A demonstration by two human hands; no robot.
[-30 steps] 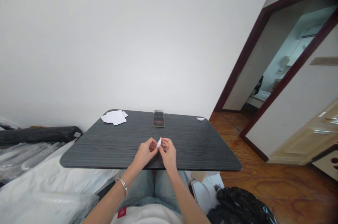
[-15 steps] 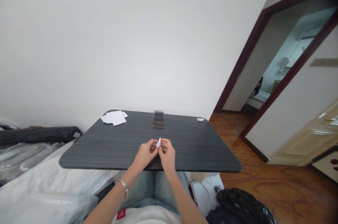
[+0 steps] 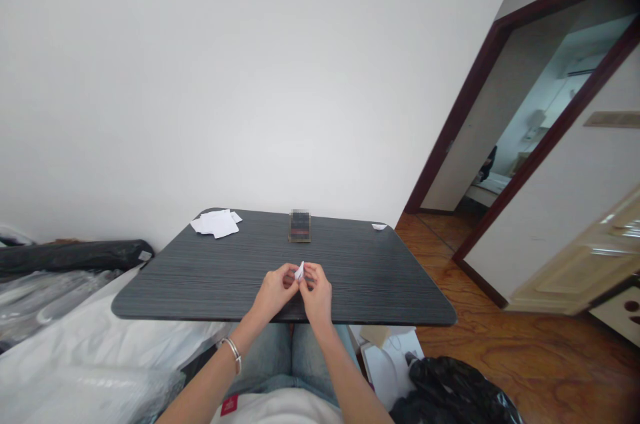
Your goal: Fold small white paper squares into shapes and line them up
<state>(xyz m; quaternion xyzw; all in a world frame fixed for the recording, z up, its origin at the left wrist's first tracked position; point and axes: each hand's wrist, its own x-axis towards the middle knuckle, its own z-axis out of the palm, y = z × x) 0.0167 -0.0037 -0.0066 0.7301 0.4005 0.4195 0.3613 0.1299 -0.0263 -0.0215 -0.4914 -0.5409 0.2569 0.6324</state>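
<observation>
A small folded piece of white paper (image 3: 299, 271) is pinched between my two hands, just above the near part of the dark table (image 3: 190, 284). My left hand (image 3: 275, 288) grips its left side with thumb and fingers. On the other side, my right hand (image 3: 317, 289) closes on it with the thumb low and the fingers behind. The paper stands up to a point; its lower part is hidden by my thumbs. Loose white sheets (image 3: 216, 223) lie overlapping at the table's back left. At the back right rests another small folded white paper (image 3: 379, 227).
Near the wall, a small dark upright device (image 3: 300, 226) with a blurred face stands on the table. Plastic-wrapped bundles (image 3: 65, 304) lie to the left. A black plastic bag (image 3: 450, 391) and a white box (image 3: 387, 367) are on the floor at right.
The hands have barely moved. The folded paper between them has tilted slightly and shows a little more of its face.
</observation>
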